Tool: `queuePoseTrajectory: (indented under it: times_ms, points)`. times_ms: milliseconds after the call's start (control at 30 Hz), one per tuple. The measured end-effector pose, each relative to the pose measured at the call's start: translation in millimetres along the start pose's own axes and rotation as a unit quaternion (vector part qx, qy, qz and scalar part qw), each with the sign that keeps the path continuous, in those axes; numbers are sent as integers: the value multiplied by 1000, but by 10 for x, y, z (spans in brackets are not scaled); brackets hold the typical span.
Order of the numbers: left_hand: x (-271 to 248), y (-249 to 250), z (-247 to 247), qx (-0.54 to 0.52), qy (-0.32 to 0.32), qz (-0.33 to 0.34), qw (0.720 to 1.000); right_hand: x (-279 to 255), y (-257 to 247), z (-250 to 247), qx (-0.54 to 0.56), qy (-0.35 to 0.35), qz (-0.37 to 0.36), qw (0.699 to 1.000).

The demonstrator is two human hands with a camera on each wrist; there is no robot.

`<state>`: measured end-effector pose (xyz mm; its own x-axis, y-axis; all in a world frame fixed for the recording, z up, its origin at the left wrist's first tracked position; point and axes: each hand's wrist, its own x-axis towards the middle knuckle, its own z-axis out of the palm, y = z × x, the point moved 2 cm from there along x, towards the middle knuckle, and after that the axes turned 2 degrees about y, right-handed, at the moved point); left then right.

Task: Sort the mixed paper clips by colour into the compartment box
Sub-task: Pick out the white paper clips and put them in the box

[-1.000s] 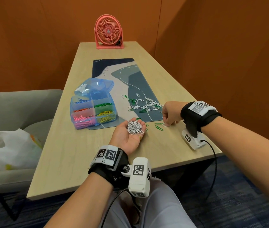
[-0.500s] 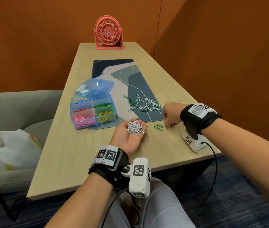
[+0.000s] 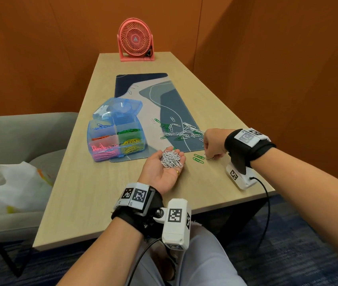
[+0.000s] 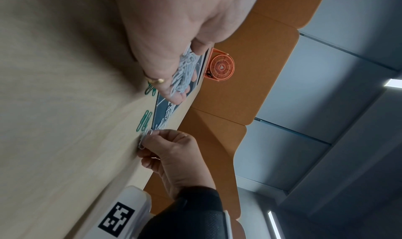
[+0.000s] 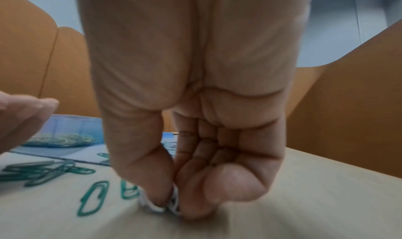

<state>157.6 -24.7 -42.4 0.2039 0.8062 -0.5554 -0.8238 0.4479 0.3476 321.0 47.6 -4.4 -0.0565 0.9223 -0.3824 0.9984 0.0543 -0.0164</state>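
My left hand (image 3: 164, 166) lies palm up on the table, cupping a heap of white paper clips (image 3: 171, 159) (image 4: 183, 69). My right hand (image 3: 213, 145) is down on the wood just off the mat's near right corner, thumb and fingers pinching white clips (image 5: 172, 203) (image 4: 145, 138) against the table. Two green clips (image 3: 198, 157) (image 5: 92, 198) lie just left of it. A scatter of white and green clips (image 3: 181, 131) remains on the mat. The blue compartment box (image 3: 115, 139) stands open at the left, with blue, green, orange, yellow and pink clips in separate cells.
A patterned desk mat (image 3: 157, 106) runs down the table's middle. A pink fan (image 3: 136, 41) stands at the far end. The table's right edge (image 3: 252, 133) is close to my right wrist. A grey chair with a white plastic bag (image 3: 9, 186) is at the left.
My right hand has shifted a little toward me and lowered onto the table beside the green clips, closing its fingertips on white clips. The left hand has stayed still.
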Motion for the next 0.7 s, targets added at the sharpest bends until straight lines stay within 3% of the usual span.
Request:
queuePoseTrajectory:
  times_ms: [367, 700]
  points:
    - [5, -15, -10, -2, 1, -3, 1000, -20, -4, 29, -25, 35, -18, 999]
    - [-14, -3, -10, 1, -2, -2, 1000, -63, 15, 132, -46, 17, -23, 999]
